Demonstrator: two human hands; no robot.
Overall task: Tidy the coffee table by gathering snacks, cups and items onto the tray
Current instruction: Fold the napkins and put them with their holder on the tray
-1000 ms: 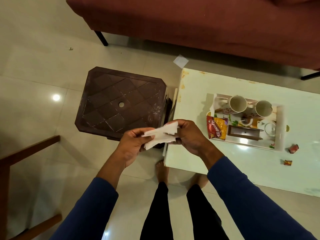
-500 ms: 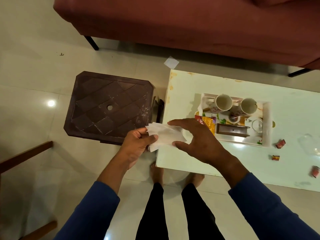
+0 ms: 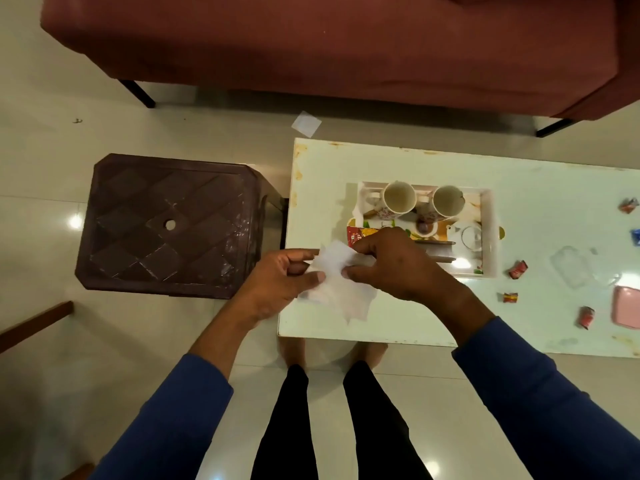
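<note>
I hold a white paper napkin (image 3: 337, 287) over the near left corner of the white coffee table (image 3: 540, 188). My left hand (image 3: 277, 285) pinches its left edge, and my right hand (image 3: 391, 265) pinches its upper right part. Behind my right hand sits the white tray (image 3: 490, 233), holding two mugs (image 3: 399, 199) (image 3: 446, 201), a red and yellow snack packet (image 3: 360, 234), a small glass (image 3: 471, 238) and a dark wooden piece. Several wrapped candies (image 3: 517, 270) lie on the table right of the tray.
A pink plate (image 3: 627, 306) and a clear plastic lid (image 3: 571, 270) lie at the table's right end. A brown plastic stool (image 3: 169, 225) stands left of the table, with a maroon sofa (image 3: 329, 43) behind. A white paper square (image 3: 306, 123) lies on the floor.
My right hand has gone from lying flat over the napkin to pinching it, and both hands have shifted right over the table corner. The view has swung right, revealing the pink plate.
</note>
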